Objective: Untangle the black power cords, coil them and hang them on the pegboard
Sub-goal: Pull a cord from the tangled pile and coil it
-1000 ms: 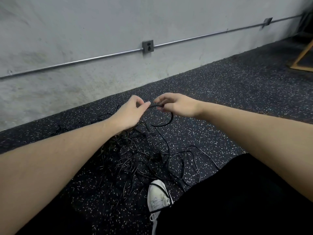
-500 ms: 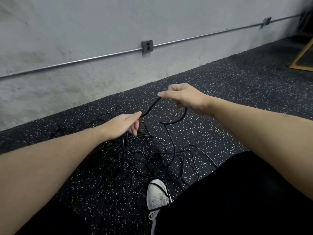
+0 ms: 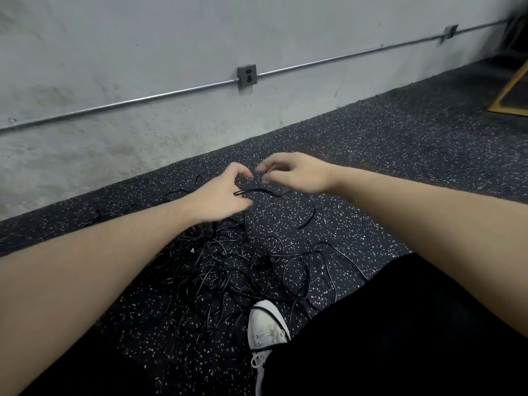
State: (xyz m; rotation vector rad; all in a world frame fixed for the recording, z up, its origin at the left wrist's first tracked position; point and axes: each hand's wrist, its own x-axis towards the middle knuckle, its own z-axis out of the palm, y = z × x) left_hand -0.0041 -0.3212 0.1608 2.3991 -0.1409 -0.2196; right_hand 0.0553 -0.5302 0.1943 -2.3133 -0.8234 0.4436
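Right hand point(image 3: 297, 174) now back beside left hand point(image 3: 220, 198), fingers curled, grip unclear; left holding cord point(image 3: 257, 191) across knuckles, loop forming; tangle point(image 3: 228, 267) below hands, mostly unsorted.

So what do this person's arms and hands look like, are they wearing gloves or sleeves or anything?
No gloves and no sleeves in view: both forearms are bare from the frame edges to the wrists. The left hand and right hand are bare too, with no watch, ring or bracelet visible. Lower down, the person wears black trousers and a white lace-up shoe.
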